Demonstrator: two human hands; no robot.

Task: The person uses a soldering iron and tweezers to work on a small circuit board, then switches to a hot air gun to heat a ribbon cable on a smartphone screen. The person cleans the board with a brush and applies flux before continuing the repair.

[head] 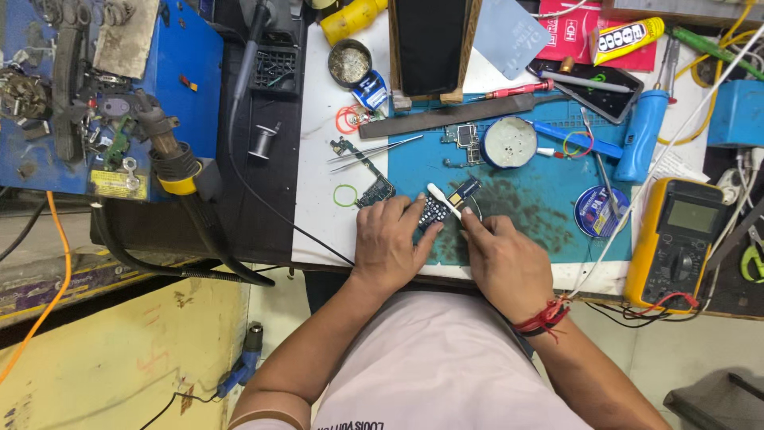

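My left hand (387, 241) rests on the blue work mat (541, 199) and grips a small dark keypad phone part (432, 212) at its fingertips. My right hand (503, 259) holds a white-handled brush tool (443, 200), its tip lying over the phone part. A small circuit board (464, 191) lies just beyond the two hands. Another circuit board (374, 189) lies left of my left hand, on the white table top.
Tweezers (374, 151), a long metal file (446, 118), a round white tin (509, 142) and a solder wire spool (601, 212) lie beyond my hands. A yellow multimeter (676, 239) stands at right. A hot air nozzle (171, 151) and blue station (191, 72) stand at left.
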